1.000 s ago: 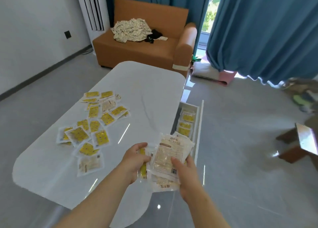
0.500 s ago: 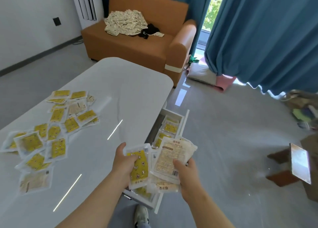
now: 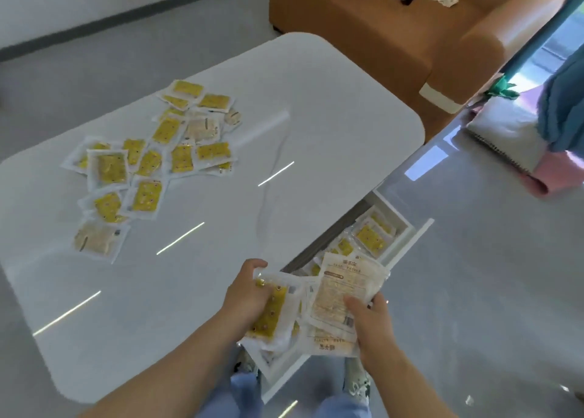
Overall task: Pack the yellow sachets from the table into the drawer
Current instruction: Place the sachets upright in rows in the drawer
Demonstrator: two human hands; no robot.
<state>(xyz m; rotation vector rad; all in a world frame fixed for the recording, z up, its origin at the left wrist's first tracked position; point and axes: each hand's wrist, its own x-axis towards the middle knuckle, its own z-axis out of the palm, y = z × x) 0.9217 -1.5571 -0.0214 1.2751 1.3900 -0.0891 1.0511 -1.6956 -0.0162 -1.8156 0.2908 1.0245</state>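
Note:
Several yellow sachets (image 3: 151,161) lie scattered on the left part of the white table (image 3: 284,108). The white drawer (image 3: 407,244) stands pulled out from the table's right side, with several yellow sachets (image 3: 371,237) inside. Above the drawer's near end, my left hand (image 3: 245,294) grips a yellow sachet (image 3: 271,313) face up. My right hand (image 3: 374,326) holds a small stack of sachets (image 3: 339,294) with the pale printed back of the top one showing. The two bundles overlap between my hands.
An orange sofa (image 3: 395,38) with crumpled cloth on it stands beyond the table's far end. Folded grey and pink textiles (image 3: 518,146) lie on the floor at the right under a blue curtain (image 3: 565,101). My legs and shoes show below the drawer.
The view has tilted downward and swung left. My hands have drawn the sachets slightly apart over the drawer, the left hand taking one yellow sachet off toward the table edge.

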